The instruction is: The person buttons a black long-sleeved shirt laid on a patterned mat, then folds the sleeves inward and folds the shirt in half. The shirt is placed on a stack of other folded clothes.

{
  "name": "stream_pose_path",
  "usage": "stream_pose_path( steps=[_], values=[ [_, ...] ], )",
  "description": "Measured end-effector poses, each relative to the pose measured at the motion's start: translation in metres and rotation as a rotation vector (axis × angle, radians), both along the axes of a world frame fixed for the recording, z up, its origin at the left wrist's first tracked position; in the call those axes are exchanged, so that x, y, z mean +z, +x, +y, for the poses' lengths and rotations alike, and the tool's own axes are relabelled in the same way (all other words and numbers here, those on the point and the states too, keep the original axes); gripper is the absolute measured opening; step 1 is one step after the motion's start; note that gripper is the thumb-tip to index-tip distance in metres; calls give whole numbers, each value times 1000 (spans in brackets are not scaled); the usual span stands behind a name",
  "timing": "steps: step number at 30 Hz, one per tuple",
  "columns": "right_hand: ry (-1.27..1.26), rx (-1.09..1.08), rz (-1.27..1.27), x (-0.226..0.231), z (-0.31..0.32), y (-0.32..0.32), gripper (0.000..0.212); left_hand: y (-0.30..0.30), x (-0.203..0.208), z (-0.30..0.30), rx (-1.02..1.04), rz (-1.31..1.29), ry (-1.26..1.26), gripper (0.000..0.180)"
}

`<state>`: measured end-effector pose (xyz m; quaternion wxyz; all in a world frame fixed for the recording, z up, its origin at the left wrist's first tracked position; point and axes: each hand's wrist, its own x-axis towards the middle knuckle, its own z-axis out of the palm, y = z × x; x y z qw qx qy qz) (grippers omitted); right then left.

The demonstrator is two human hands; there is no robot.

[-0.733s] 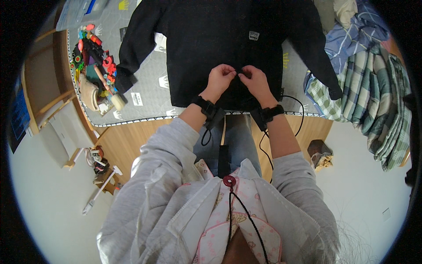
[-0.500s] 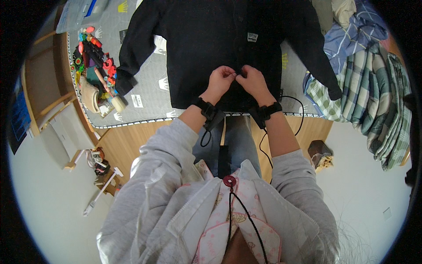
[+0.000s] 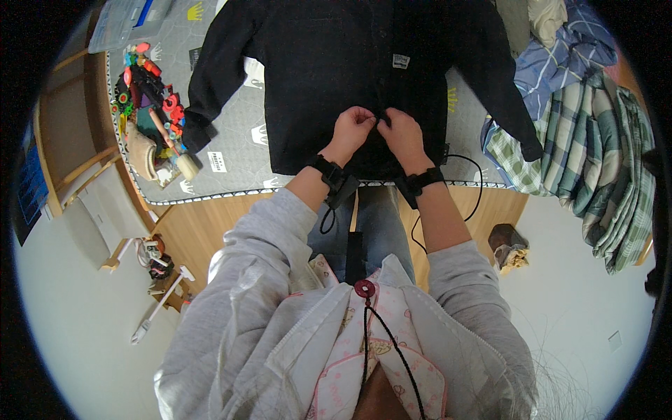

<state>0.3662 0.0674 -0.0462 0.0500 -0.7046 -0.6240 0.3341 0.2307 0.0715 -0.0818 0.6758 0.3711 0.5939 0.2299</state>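
Observation:
A black long-sleeved jacket [image 3: 315, 77] lies spread out in front of me, its sleeves out to both sides and a small pale patch on its right front. At the front edge, low down near the hem, my left hand [image 3: 353, 133] pinches the dark cloth between thumb and fingers. Close beside it, nearly touching, my right hand [image 3: 402, 136] is also closed on the jacket's front edge. Any button between the fingertips is too small and dark to make out. Both wrists wear black straps with small devices.
Under the jacket is a grey patterned bed cover [image 3: 231, 150]. A heap of small colourful toys [image 3: 150, 91] lies left of it, below a clear plastic box [image 3: 119, 28]. Folded checked bedding [image 3: 595, 147] is piled at right. A black cable [image 3: 481, 178] loops by my right wrist.
My right hand has shifted slightly, its fingertips now a little apart from the left's. The left hand stays almost in place, and the jacket lies as before.

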Motion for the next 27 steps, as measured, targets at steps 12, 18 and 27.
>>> stream_pose_path(
  steps=[12,18,27],
  values=[
    [-142,-526,528,-25,-14,5,36,0,7,1,53,-14,-43,8],
    [-280,-726,830,-19,-18,7,30,-1,10,6,47,-4,-20,9],
    [-361,-722,958,-17,-14,11,15,0,3,6,66,-61,-34,10]
  ],
)
